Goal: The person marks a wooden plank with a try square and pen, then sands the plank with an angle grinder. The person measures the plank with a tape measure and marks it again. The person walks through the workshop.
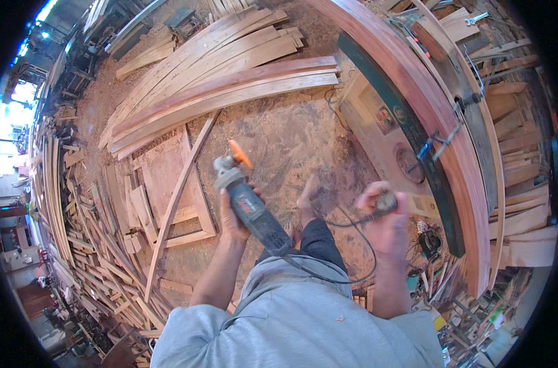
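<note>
An angle grinder (254,211) with a dark blue-grey body, a silver head and an orange disc (241,154) is held in front of me, its head up and to the left. My left hand (234,214) is wrapped round its body near the head. From its rear end a dark power cord (328,279) loops out to the right. My right hand (386,214), raised and smeared by motion, is closed on a small round-faced piece (386,201) where the cord ends. It looks like the plug, though blur hides its details.
Long boards (230,92) lie stacked on the sawdust-covered floor ahead. A wooden panel frame (168,184) lies to the left, beside heaps of offcuts (95,239). On the right runs a long reddish beam (438,104) with a blue clamp (425,150). My bare foot (309,191) is below.
</note>
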`<action>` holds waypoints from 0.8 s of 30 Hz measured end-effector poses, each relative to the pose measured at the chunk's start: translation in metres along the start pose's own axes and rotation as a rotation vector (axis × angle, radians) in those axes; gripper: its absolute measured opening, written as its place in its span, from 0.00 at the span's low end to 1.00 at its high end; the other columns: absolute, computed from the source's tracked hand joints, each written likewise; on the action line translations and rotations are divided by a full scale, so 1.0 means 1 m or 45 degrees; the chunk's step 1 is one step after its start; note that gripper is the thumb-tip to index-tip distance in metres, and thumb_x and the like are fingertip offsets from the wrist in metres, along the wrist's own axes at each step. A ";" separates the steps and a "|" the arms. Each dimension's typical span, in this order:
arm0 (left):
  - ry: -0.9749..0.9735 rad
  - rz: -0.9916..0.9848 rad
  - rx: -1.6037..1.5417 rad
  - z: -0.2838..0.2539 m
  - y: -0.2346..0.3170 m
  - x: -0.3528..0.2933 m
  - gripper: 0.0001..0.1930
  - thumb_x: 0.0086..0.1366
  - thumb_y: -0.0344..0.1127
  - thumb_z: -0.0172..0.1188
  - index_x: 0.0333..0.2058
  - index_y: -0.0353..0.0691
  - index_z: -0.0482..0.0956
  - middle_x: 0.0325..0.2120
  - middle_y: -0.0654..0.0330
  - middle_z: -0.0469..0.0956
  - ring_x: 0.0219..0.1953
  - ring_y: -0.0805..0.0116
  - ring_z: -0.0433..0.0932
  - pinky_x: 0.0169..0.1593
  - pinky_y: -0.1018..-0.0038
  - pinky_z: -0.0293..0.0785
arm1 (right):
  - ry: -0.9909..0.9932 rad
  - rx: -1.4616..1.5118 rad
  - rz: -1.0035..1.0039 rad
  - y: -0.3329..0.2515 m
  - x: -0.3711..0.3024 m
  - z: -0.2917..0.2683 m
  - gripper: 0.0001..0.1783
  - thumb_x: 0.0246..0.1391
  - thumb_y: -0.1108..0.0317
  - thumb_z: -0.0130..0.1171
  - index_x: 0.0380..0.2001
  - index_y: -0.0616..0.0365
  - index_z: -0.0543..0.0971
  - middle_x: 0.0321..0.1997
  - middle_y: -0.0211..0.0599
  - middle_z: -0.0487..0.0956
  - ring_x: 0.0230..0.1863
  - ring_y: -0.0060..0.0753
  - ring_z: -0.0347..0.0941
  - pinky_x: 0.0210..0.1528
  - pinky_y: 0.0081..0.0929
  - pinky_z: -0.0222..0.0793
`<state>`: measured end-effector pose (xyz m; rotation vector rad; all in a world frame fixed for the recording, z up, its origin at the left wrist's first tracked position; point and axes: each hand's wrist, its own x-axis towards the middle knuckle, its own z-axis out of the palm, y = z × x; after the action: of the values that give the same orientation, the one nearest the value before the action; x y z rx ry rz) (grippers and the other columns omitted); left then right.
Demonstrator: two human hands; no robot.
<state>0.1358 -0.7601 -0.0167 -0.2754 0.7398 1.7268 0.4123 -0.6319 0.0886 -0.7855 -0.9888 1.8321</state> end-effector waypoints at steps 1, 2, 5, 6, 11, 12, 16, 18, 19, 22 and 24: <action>-0.024 0.080 -0.060 0.002 0.016 0.016 0.39 0.60 0.66 0.67 0.58 0.41 0.71 0.44 0.57 0.78 0.46 0.61 0.81 0.51 0.58 0.81 | -0.054 -0.126 -0.189 0.015 0.031 0.019 0.12 0.66 0.58 0.63 0.38 0.55 0.76 0.33 0.34 0.80 0.30 0.26 0.76 0.32 0.25 0.72; 0.029 0.106 -0.017 -0.001 0.029 0.029 0.40 0.60 0.67 0.68 0.58 0.42 0.71 0.44 0.57 0.78 0.46 0.61 0.80 0.51 0.58 0.81 | -0.076 -0.277 0.022 0.048 0.047 0.019 0.14 0.65 0.56 0.64 0.40 0.56 0.77 0.34 0.33 0.81 0.31 0.25 0.76 0.34 0.26 0.72; 0.203 0.155 0.068 -0.018 0.053 0.079 0.41 0.59 0.67 0.68 0.58 0.41 0.71 0.44 0.57 0.78 0.45 0.60 0.80 0.51 0.57 0.81 | -0.086 -0.880 0.475 0.164 0.119 0.001 0.18 0.61 0.54 0.68 0.39 0.59 0.78 0.35 0.35 0.81 0.35 0.31 0.77 0.39 0.29 0.73; 0.277 0.162 0.052 -0.024 0.057 0.098 0.41 0.59 0.67 0.68 0.58 0.40 0.71 0.43 0.56 0.78 0.45 0.59 0.80 0.51 0.56 0.81 | -0.069 -0.910 0.479 0.184 0.154 0.000 0.19 0.60 0.54 0.69 0.40 0.60 0.78 0.35 0.36 0.81 0.35 0.31 0.77 0.39 0.29 0.73; 0.502 0.088 -0.185 -0.033 0.052 0.172 0.39 0.61 0.66 0.66 0.56 0.39 0.71 0.43 0.55 0.78 0.44 0.58 0.80 0.50 0.55 0.82 | -0.113 -1.202 0.906 0.245 0.267 -0.055 0.22 0.57 0.55 0.69 0.44 0.63 0.80 0.36 0.42 0.84 0.35 0.34 0.79 0.39 0.33 0.73; 0.497 0.080 -0.129 -0.030 0.047 0.189 0.38 0.61 0.65 0.68 0.55 0.38 0.73 0.42 0.55 0.78 0.45 0.58 0.79 0.50 0.58 0.80 | -0.034 -1.194 1.063 0.261 0.284 -0.082 0.20 0.57 0.57 0.68 0.42 0.63 0.79 0.35 0.41 0.83 0.33 0.34 0.78 0.38 0.33 0.73; 0.560 -0.154 -0.021 -0.029 0.047 0.283 0.37 0.60 0.61 0.69 0.55 0.37 0.73 0.41 0.52 0.79 0.44 0.56 0.81 0.51 0.56 0.82 | 0.322 -1.229 1.505 0.337 0.355 -0.185 0.18 0.59 0.60 0.63 0.41 0.66 0.79 0.34 0.44 0.83 0.38 0.41 0.79 0.43 0.39 0.74; 0.475 -0.287 0.015 -0.039 0.038 0.335 0.37 0.59 0.59 0.71 0.55 0.36 0.73 0.41 0.51 0.80 0.44 0.56 0.82 0.51 0.56 0.82 | 0.349 -1.475 1.485 0.380 0.376 -0.246 0.19 0.60 0.61 0.61 0.45 0.67 0.78 0.38 0.49 0.83 0.44 0.46 0.80 0.49 0.42 0.75; 0.438 -0.321 0.091 -0.054 0.027 0.368 0.37 0.58 0.59 0.71 0.55 0.35 0.73 0.41 0.51 0.80 0.44 0.56 0.82 0.50 0.57 0.83 | 0.281 -1.679 1.385 0.414 0.382 -0.291 0.20 0.60 0.61 0.60 0.48 0.68 0.78 0.42 0.51 0.83 0.47 0.48 0.80 0.52 0.43 0.74; 0.382 -0.407 0.251 -0.099 -0.012 0.443 0.40 0.54 0.58 0.74 0.55 0.34 0.71 0.41 0.52 0.80 0.43 0.58 0.83 0.47 0.61 0.84 | 0.246 -1.878 1.085 0.490 0.424 -0.362 0.25 0.60 0.62 0.58 0.57 0.66 0.75 0.52 0.57 0.81 0.57 0.54 0.77 0.59 0.44 0.71; 0.335 -0.513 0.274 -0.105 -0.035 0.486 0.44 0.50 0.58 0.78 0.56 0.34 0.70 0.41 0.52 0.80 0.41 0.59 0.82 0.44 0.64 0.84 | 0.210 -2.020 0.762 0.536 0.434 -0.428 0.30 0.60 0.61 0.58 0.62 0.65 0.71 0.59 0.59 0.77 0.63 0.56 0.73 0.64 0.44 0.67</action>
<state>0.0051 -0.4374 -0.3729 -0.4741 0.9798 1.2319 0.3716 -0.2623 -0.6330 -2.2701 -2.2255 1.0084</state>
